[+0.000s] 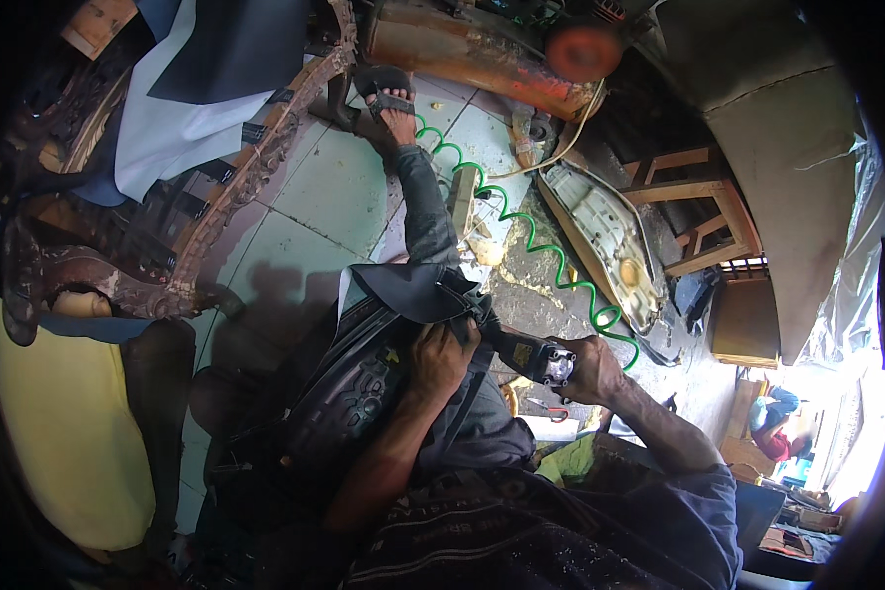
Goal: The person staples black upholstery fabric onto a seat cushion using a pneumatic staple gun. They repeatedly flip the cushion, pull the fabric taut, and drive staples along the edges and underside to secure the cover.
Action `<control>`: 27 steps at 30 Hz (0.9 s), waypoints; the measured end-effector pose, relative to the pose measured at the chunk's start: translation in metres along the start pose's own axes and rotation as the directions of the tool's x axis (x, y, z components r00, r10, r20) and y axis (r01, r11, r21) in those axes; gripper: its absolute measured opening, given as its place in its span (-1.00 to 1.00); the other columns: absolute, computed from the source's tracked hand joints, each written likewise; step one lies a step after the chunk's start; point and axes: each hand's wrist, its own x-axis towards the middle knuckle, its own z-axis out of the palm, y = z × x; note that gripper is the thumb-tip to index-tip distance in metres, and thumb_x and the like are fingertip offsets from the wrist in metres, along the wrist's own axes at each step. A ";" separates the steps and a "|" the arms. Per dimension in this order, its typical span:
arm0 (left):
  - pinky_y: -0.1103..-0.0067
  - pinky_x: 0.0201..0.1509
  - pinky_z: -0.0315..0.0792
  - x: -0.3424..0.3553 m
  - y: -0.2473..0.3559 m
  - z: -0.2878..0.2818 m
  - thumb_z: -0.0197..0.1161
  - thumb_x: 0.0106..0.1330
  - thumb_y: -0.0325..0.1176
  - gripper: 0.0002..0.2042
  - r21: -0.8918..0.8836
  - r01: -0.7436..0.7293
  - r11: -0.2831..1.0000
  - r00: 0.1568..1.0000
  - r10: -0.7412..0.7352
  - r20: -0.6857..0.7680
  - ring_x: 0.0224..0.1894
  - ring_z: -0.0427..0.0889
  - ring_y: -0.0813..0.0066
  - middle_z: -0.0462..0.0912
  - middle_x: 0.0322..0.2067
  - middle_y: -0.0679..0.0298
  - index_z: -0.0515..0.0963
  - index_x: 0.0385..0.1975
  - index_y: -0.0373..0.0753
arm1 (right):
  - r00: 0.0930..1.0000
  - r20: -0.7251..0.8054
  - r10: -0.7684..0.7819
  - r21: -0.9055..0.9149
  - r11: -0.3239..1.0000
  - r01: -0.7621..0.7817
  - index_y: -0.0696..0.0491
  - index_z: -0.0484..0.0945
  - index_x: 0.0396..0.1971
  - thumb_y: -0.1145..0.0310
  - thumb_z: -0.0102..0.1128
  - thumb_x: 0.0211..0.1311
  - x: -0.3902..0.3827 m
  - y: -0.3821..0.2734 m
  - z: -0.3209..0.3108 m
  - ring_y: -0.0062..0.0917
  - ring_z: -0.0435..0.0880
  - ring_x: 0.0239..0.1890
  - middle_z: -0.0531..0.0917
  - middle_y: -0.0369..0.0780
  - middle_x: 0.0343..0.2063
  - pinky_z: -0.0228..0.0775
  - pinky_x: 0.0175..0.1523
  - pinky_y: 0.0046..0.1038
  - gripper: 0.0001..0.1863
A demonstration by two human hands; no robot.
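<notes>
Across my lap lies a motorcycle seat with its black plastic underside [354, 398] turned up. A black sheet of cover material [403, 291] is folded over its far end. My left hand [444, 356] is closed on the edge of that cover, fingers bent and thumb pressed against it. In my right hand [592, 370] is a pneumatic staple gun [527, 354], its handle gripped and its nose pointing left at the cover's edge, close to my left fingers. Whether the nose touches the cover, I cannot tell.
A coiled green air hose [532, 241] runs over the tiled floor. Right of it lies another seat base [610, 241]. A rusty cylindrical tank [472, 59] lies at the back. Carved wooden furniture [192, 246] stands left, above a yellow foam pad [69, 433]. Scissors [551, 408] lie below the gun.
</notes>
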 end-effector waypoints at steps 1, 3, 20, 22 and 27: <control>0.29 -0.07 0.65 -0.001 -0.001 0.001 0.36 0.36 -0.37 -0.76 0.005 0.001 1.000 1.000 -0.001 0.012 -0.24 0.74 -0.08 0.72 -0.34 -0.12 0.65 -0.28 -0.52 | 0.999 0.017 0.037 -0.002 0.999 -0.037 0.13 0.72 0.02 0.35 0.46 -0.09 0.002 -0.002 0.002 -0.24 0.83 -0.37 0.79 -0.03 -0.42 0.68 -0.17 -0.26 -0.45; 0.29 -0.07 0.64 -0.003 -0.003 0.004 0.35 0.37 -0.36 -0.75 0.010 0.026 1.000 0.999 -0.026 0.021 -0.24 0.73 -0.08 0.72 -0.34 -0.12 0.65 -0.28 -0.52 | 0.997 0.031 0.067 -0.045 0.997 -0.066 0.09 0.72 0.06 0.34 0.45 -0.09 0.008 -0.005 0.004 -0.20 0.83 -0.37 0.79 -0.02 -0.43 0.68 -0.16 -0.25 -0.43; 0.09 -0.02 0.57 0.007 0.031 -0.033 0.48 0.23 -0.34 -0.69 0.154 0.194 0.969 0.867 -0.243 0.434 -0.06 0.68 -0.24 0.70 -0.15 -0.17 0.61 -0.13 -0.38 | 0.956 0.011 0.293 0.091 0.952 -0.293 0.20 0.74 -0.27 0.16 0.40 0.14 0.003 0.004 0.022 -0.05 0.82 -0.26 0.77 0.10 -0.40 0.66 -0.08 -0.13 -0.63; 0.09 -0.04 0.57 0.005 0.022 -0.030 0.45 0.21 -0.40 -0.72 0.119 0.273 0.955 0.834 -0.297 0.465 -0.09 0.70 -0.21 0.71 -0.20 -0.14 0.61 -0.11 -0.33 | 0.955 0.002 0.297 0.098 0.950 -0.296 0.19 0.74 -0.27 0.15 0.40 0.15 0.005 0.006 0.027 -0.06 0.82 -0.26 0.76 0.10 -0.40 0.66 -0.09 -0.14 -0.63; 0.05 -0.18 0.56 -0.002 0.014 -0.022 0.39 0.22 -0.46 -0.78 0.035 0.467 0.884 0.836 -0.454 0.309 -0.25 0.73 -0.20 0.75 -0.38 0.00 0.62 -0.14 -0.21 | 0.962 -0.036 0.271 0.287 0.925 -0.250 0.17 0.72 -0.14 0.15 0.42 0.16 0.000 0.001 0.029 -0.16 0.84 -0.28 0.78 0.04 -0.38 0.66 -0.07 -0.16 -0.59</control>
